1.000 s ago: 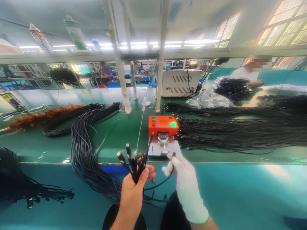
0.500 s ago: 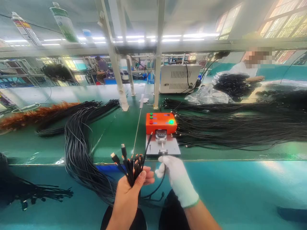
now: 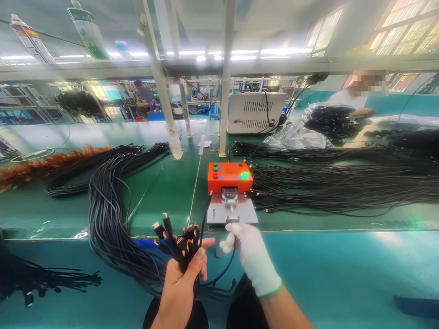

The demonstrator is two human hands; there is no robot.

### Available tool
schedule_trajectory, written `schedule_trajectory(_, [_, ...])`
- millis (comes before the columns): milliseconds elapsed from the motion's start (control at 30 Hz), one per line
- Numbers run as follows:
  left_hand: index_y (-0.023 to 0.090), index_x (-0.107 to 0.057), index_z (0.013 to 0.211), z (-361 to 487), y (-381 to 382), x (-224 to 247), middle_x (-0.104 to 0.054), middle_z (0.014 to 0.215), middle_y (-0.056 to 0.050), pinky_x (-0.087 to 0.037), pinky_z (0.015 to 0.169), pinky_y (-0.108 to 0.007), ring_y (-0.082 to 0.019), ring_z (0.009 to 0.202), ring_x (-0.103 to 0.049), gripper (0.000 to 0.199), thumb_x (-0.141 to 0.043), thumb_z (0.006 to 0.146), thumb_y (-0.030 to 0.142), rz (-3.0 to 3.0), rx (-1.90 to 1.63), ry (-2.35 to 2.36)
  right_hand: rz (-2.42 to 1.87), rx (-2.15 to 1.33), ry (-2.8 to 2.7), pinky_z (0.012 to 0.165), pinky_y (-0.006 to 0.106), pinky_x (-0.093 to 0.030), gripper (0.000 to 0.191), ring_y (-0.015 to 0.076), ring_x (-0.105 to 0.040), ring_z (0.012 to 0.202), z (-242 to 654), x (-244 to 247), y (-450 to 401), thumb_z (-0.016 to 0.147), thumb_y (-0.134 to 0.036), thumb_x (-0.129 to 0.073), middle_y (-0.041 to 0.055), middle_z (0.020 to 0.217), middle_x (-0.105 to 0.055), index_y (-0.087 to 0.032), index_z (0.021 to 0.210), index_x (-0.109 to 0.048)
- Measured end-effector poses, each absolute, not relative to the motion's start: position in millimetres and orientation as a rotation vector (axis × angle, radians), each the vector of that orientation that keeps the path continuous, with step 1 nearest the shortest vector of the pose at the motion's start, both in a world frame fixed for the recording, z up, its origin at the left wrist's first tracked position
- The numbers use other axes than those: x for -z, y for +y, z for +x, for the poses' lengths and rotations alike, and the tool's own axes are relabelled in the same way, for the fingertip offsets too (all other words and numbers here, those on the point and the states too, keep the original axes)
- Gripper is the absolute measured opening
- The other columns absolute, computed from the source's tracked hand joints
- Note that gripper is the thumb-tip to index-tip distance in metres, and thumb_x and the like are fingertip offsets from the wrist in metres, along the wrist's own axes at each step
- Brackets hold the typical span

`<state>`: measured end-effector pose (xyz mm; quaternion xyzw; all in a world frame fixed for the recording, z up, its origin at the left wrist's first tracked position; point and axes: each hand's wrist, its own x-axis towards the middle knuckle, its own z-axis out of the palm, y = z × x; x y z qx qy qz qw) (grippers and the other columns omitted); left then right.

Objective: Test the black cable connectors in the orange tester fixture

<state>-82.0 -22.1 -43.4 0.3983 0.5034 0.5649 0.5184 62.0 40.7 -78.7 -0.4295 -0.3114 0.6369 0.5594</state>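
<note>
A bunch of black USB cables is gripped in my bare left hand, plugs pointing up and away. One cable in that hand sticks up higher than the others, its tip near the orange box. My right hand, in a white glove, pinches the end of a single black cable at the front of a metal plate; the plug itself is hidden by fingers and fixture. On the plate sits a small digital gauge. Behind it stands the orange tester box with a lit green lamp.
A thick bundle of black cables hangs over the bench edge at left. More cables lie to the right. Shelf posts rise behind the box, beside a white vented case. A co-worker is at the far right.
My left hand has shifted slightly down and left with the bunch, and its cable plugs have spread and tilted left. My right hand stays at the fixture. The green lamp remains lit.
</note>
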Motion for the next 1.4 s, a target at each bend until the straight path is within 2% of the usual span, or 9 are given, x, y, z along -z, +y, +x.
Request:
schedule_trajectory(167, [0.016,-0.072,0.095,-82,-21,38,-0.049,0.055,0.002,-0.036,0.053,-0.025,-0.012,0.053,-0.044,0.029,-0.063,0.079,0.039,0.945,-1.347,1.146,-1.052,-1.524,-0.843,0.057,0.034,-0.049,0.024,0.0178,-0.061,0.047,65,76,36,0.079,-0.035,-0.051,0.0002,0.052,-0.06,-0.012,0.082,-0.059])
schedule_trajectory(333, [0.014,-0.072,0.087,-82,-19,30,-0.054,0.053,0.0,-0.042,0.058,-0.028,-0.015,0.054,-0.051,0.027,-0.061,0.081,0.037,1.016,-1.222,1.108,-1.8,-1.075,-1.515,0.066,0.041,-0.045,0.026,0.0254,-0.062,0.062,94,65,20,0.079,-0.036,-0.048,0.0099,0.061,-0.065,-0.018,0.064,-0.06])
schedule_trajectory(433, [0.014,-0.072,0.078,-82,-18,33,-0.053,0.05,-0.001,-0.044,0.06,-0.029,-0.018,0.061,-0.054,0.029,-0.061,0.08,0.04,1.094,-1.178,1.14,-1.977,-0.6,-1.536,0.076,0.048,-0.041,0.033,0.034,-0.06,0.085,105,48,10,0.079,-0.041,-0.049,0.0176,0.092,-0.067,-0.018,0.094,-0.067])
schedule_trajectory(533, [0.014,-0.071,0.08,-79,-18,39,-0.056,0.053,-0.002,-0.044,0.056,-0.028,-0.018,0.062,-0.054,0.031,-0.062,0.079,0.044,1.123,-1.193,1.189,-1.614,-0.675,-1.459,0.085,0.041,-0.042,0.042,0.0283,-0.058,0.101,96,24,1,0.086,-0.044,-0.041,0.0115,0.115,-0.063,-0.021,0.115,-0.06])
schedule_trajectory(700, [0.014,-0.071,0.089,-74,-23,42,-0.068,0.074,-0.006,-0.044,0.051,-0.025,-0.018,0.063,-0.057,0.033,-0.062,0.078,0.044,1.187,-1.143,1.249,-1.215,-0.954,-1.129,0.079,0.029,-0.044,0.03,0.0197,-0.061,0.084,65,-6,-4,0.085,-0.044,-0.049,0.0044,0.085,-0.069,-0.019,0.079,-0.065])
schedule_trajectory(833, [0.018,-0.075,0.085,-75,-27,37,-0.071,0.09,-0.006,-0.047,0.074,-0.028,-0.023,0.086,-0.061,0.028,-0.064,0.077,0.042,1.196,-1.255,1.329,-1.123,-1.165,-0.958,0.07,0.031,-0.046,0.031,0.0157,-0.057,0.059,67,13,4,0.089,-0.041,-0.046,-0.0004,0.054,-0.06,-0.017,0.077,-0.062])
schedule_trajectory(1000, [0.015,-0.071,0.093,-79,-26,33,-0.047,0.046,0.005,-0.035,0.047,-0.023,-0.009,0.043,-0.04,0.034,-0.062,0.078,0.044,0.957,-1.387,1.236,-0.82,-1.655,-0.842,0.063,0.037,-0.05,0.028,0.0145,-0.054,0.042,77,62,18,0.088,-0.037,-0.047,-0.002,0.047,-0.056,-0.014,0.081,-0.059])
schedule_trajectory(1167, [0.012,-0.069,0.089,-76,-25,32,-0.033,0.045,0.008,-0.023,0.042,-0.022,-0.007,0.042,-0.03,0.038,-0.064,0.077,0.047,0.929,-1.342,1.224,-0.733,-1.745,-0.737,0.061,0.037,-0.05,0.025,0.0134,-0.053,0.039,72,82,27,0.087,-0.035,-0.049,-0.0023,0.045,-0.056,-0.013,0.078,-0.059])
schedule_trajectory(1400, [0.014,-0.069,0.09,-78,-26,31,-0.036,0.047,0.007,-0.025,0.044,-0.022,-0.007,0.045,-0.032,0.038,-0.063,0.077,0.049,0.97,-1.242,1.213,-0.689,-1.779,-0.672,0.06,0.037,-0.05,0.025,0.0137,-0.053,0.039,68,86,35,0.087,-0.033,-0.049,-0.0028,0.044,-0.054,-0.013,0.078,-0.06])
